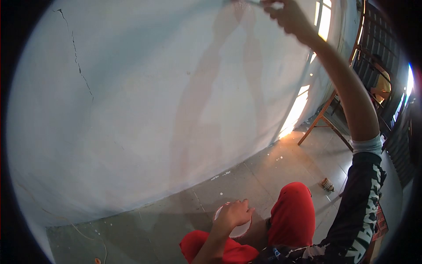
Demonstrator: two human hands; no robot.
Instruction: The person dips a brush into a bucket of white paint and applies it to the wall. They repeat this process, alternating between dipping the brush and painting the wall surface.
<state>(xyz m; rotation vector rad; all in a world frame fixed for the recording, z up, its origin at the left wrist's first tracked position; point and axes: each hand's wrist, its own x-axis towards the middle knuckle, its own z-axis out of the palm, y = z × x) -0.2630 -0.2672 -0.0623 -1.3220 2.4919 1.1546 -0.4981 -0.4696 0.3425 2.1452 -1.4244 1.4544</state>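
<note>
My right hand point(290, 22) is raised high at the top of the view, its fingers closed round the handle of a paintbrush point(254, 2). The brush's head meets the pale wall point(145, 105) at the upper edge of the frame, where it is partly cut off. Below it, damp-looking darker streaks run down the wall. Low in front of me, my left hand point(235, 214) is closed over the rim of a white round tub point(241, 230) between my knees. Its fingertips are partly hidden, and the hand covers much of the tub.
A long crack point(75, 55) runs down the wall on the left. White spots dot the tiled floor point(259, 176). To the right are a wooden-legged frame point(323, 116), a small ribbed object point(327, 185) and a person in yellow point(381, 88). A thin cord point(104, 251) lies lower left.
</note>
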